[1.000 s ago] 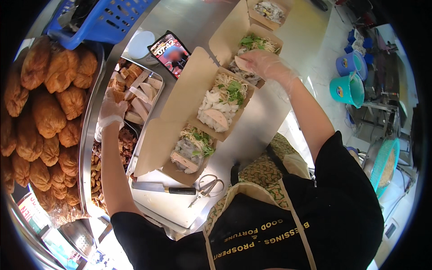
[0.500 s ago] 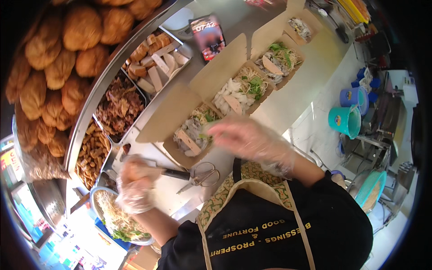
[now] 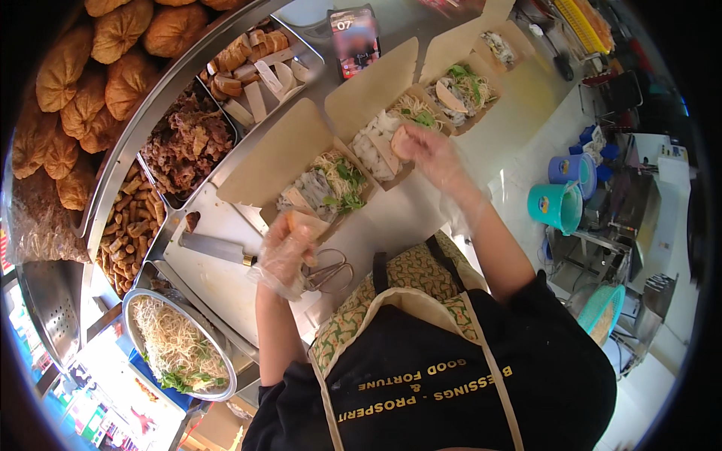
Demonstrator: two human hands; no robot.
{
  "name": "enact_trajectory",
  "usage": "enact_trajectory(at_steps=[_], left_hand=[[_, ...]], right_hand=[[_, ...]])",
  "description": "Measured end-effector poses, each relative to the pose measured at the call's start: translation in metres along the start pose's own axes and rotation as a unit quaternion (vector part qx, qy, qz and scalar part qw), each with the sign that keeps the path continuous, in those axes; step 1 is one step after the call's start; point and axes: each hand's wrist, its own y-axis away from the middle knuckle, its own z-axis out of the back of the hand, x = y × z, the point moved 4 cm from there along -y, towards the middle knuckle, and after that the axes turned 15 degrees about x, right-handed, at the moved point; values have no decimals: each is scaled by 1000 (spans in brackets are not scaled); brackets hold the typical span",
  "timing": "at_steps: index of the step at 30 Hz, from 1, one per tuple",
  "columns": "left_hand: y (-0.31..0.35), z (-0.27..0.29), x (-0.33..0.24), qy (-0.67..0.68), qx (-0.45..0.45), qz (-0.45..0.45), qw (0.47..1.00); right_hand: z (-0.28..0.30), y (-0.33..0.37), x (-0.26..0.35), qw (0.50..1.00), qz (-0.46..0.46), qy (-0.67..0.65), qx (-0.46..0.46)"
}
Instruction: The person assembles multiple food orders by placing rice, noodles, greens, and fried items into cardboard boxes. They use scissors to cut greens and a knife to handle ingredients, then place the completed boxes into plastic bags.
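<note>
Pink slice [image 3: 401,143] is pinched in the right hand [image 3: 432,155]; cardboard box [image 3: 372,81] lies just beyond its fingertips. Left hand [image 3: 286,249] pinches a pale slice [image 3: 308,223]; second box [image 3: 277,154] lies just beyond.

Your steel counter [image 3: 398,214] carries four boxes [image 3: 372,98] in a slanting row and, beyond their open lids, a phone [image 3: 355,43]. To your left, a white board [image 3: 218,286] lies with a knife [image 3: 213,246] flat on it; scissors [image 3: 329,279] rest near the board's right edge.
</note>
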Motion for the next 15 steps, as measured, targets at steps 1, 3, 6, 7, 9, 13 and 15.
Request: enact_trajectory(at_steps=[1,3,6,7,9,13,15], left_hand=[[-2,9,0,-27,-29,9,999],[-3,19,-1,-14,-34,-29,999],[0,26,0,11,-78,-38,996],[0,25,0,12,-82,-38,996],[2,17,0,9,-71,-21,997],[-2,-6,2,-8,-15,28,999],[-9,-16,4,-21,39,40,998]], right_hand=[[4,-7,-9,1000,-22,8,-11],[7,-20,-17,993,-56,103,-5],[1,-27,-7,955,-83,285,3],[0,-25,1,950,-88,298,-22],[-1,-16,20,947,-81,307,-55],[-30,14,62,970,100,219,44],[-59,31,60,951,33,-88,295]])
